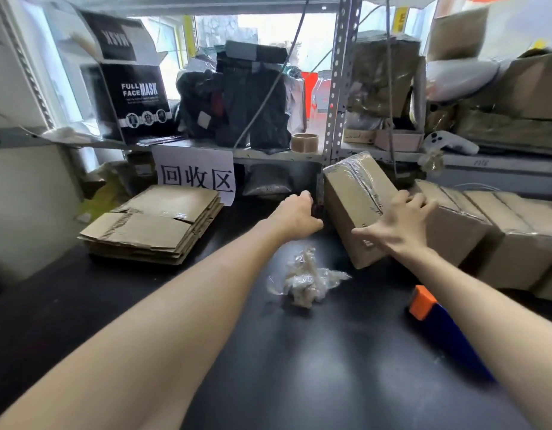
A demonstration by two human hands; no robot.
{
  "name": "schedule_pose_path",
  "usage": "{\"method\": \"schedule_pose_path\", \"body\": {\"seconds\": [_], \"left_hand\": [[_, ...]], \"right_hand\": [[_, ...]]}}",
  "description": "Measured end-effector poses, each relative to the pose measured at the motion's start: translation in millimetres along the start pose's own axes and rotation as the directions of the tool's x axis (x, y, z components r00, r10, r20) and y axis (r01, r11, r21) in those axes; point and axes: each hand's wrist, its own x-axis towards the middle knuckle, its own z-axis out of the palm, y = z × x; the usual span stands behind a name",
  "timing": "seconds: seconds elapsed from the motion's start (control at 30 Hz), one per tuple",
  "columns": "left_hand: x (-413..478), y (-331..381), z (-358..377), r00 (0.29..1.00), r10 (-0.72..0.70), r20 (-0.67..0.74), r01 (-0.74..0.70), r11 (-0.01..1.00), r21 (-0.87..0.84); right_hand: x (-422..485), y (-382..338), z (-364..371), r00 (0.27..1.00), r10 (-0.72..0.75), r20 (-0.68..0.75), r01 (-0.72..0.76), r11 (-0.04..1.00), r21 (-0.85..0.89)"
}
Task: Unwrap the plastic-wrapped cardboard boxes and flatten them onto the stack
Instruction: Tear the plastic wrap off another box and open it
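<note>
Black table (299, 361) is seen nearest. A blue-and-orange tool (423, 301), kind not made out, is laid at 4 o'clock and held by neither hand. A wad of loose plastic film (305, 280) is found just past centre.

The wrapped box (349, 197) is tilted on the table at 1 o'clock, leaned against the row of wrapped boxes (501, 231) at 3 o'clock. Shiny film is seen over its top face.

The right hand (402, 226) is clamped on the box: thumb splayed on the near face, fingers hooked over the upper right edge. The left hand (296, 214) is reached to the box's far left corner by the shelf post. Its fingers are hidden, so the grip cannot be told.

Handling, as judged: the box is taken to be light and probably empty, stiff at the corners, with panels that would give if squeezed. The film is slick, so slipping is risked. Hold is best taken across opposite edges, and the film pinched at a loose seam.

The flattened cardboard stack (153, 225) is placed at 10 o'clock, well apart, below a paper sign (195, 175). A tape roll (305, 142) is noted on the shelf at 12 o'clock.
</note>
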Motion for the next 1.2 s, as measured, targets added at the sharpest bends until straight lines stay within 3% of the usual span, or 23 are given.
{"method": "schedule_pose_path", "body": {"seconds": [0.13, 0.3, 0.47, 0.67, 0.73, 0.83, 0.97, 1.03, 1.13, 1.2], "left_hand": [[-25, -15, -32, 0.989, -0.147, -0.031, 0.134, 0.957, -0.257], [-65, -35, -52, 0.971, -0.238, 0.012, 0.224, 0.897, -0.380], [-89, -40, -51, 0.970, -0.242, -0.033, 0.185, 0.819, -0.543], [-99, -46, -47, 0.958, -0.258, -0.128, 0.042, 0.567, -0.823], [-107, -48, -52, 0.949, -0.267, -0.165, 0.026, 0.592, -0.806], [-120, -63, -60, 0.936, -0.228, -0.267, -0.016, 0.732, -0.681], [-149, -92, -64, 0.932, -0.183, -0.313, 0.011, 0.876, -0.482], [-161, -104, -62, 0.942, -0.162, -0.295, 0.031, 0.914, -0.404], [-177, -114, -63, 0.960, -0.196, -0.199, 0.132, 0.946, -0.296], [-183, -121, -64, 0.968, -0.202, -0.150, 0.163, 0.958, -0.238]], "right_hand": [[-28, -33, -13, 0.991, -0.040, -0.126, 0.056, 0.990, 0.128], [-65, -68, -23, 0.987, -0.081, -0.142, 0.121, 0.947, 0.298], [-102, -80, -29, 0.977, -0.096, -0.193, 0.176, 0.869, 0.463], [-129, -85, -26, 0.971, -0.183, -0.156, 0.240, 0.784, 0.572], [-130, -85, -23, 0.970, -0.229, -0.079, 0.228, 0.758, 0.610], [-129, -83, -21, 0.957, -0.282, 0.070, 0.163, 0.720, 0.674], [-127, -91, -32, 0.968, -0.247, -0.037, 0.178, 0.577, 0.797], [-126, -103, -41, 0.934, -0.353, -0.057, 0.247, 0.522, 0.816], [-130, -119, -38, 0.821, -0.571, 0.004, 0.391, 0.568, 0.724], [-137, -124, -29, 0.802, -0.596, 0.033, 0.404, 0.582, 0.705]]}}
